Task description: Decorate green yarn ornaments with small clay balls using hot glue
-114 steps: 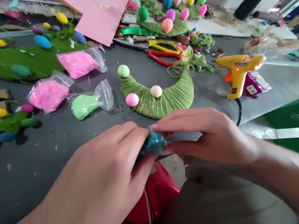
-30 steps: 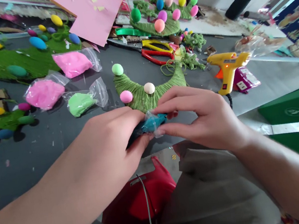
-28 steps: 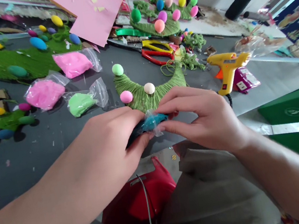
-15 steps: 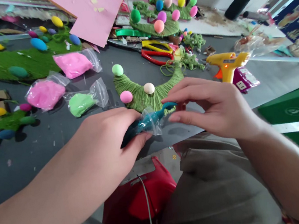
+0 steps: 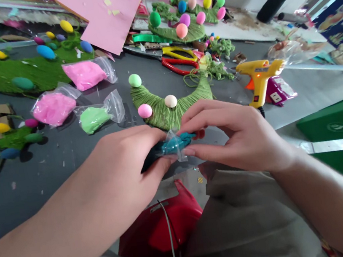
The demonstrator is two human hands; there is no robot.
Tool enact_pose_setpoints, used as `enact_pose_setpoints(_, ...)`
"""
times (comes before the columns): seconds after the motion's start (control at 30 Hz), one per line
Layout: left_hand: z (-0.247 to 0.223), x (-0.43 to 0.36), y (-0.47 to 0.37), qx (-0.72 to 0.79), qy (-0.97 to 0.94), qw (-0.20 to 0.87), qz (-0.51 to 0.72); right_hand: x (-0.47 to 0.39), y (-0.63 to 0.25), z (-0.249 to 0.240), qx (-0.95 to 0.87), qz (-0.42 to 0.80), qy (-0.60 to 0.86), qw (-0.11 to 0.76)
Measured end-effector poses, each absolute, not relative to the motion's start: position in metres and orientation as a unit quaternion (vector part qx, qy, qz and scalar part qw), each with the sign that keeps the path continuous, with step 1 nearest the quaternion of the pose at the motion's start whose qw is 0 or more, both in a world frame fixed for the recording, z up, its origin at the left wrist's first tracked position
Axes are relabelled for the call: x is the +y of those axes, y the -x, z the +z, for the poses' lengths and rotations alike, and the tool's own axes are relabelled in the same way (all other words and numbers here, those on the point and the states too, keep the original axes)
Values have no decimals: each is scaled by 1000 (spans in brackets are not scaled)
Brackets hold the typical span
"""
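Note:
My left hand (image 5: pixel 124 158) is closed around a small clear plastic bag of teal modelling clay (image 5: pixel 173 144), with the bag's mouth facing right. At that mouth, the fingers of my right hand (image 5: pixel 239 136) are closed on the bit of teal clay that sticks out. Just beyond both hands lies a crescent wrapped in green yarn (image 5: pixel 158 115). It carries a light green ball (image 5: pixel 134 80), a pink ball (image 5: pixel 145 111) and a cream ball (image 5: pixel 170 101). My right fingers hide part of the crescent's lower right side.
Bags of pink clay (image 5: pixel 54 107) and green clay (image 5: pixel 94 119) lie left of the crescent. A yellow glue gun (image 5: pixel 258 80) with a lit orange light stands at right. Red-handled pliers (image 5: pixel 180 65) lie behind. A green box (image 5: pixel 339 117) is at far right.
My right hand has come down and left, closer to the bag's mouth. The stretched teal strand is now a shorter, bunched lump at the opening. My left hand has hardly moved.

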State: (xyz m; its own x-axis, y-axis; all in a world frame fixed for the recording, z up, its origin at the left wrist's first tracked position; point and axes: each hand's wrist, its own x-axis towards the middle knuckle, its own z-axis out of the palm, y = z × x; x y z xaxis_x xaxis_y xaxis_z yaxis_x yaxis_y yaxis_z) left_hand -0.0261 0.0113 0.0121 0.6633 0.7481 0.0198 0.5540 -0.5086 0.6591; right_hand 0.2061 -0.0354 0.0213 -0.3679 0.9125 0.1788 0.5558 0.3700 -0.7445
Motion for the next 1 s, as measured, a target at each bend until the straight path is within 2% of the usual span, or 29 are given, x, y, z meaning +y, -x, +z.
enact_pose_setpoints(0.37, 10, 7, 25, 348, -873, 299, 163, -35, -201, 15, -774, 274, 480, 309)
enact_pose_setpoints(0.83, 18, 12, 25, 402, -857, 291, 143, -33, -211, 21, -743, 227, 522, 352)
enact_pose_setpoints(1.0, 16, 12, 26, 386, -869, 261, 166, -36, -215, 23, -713, 271, 537, 362)
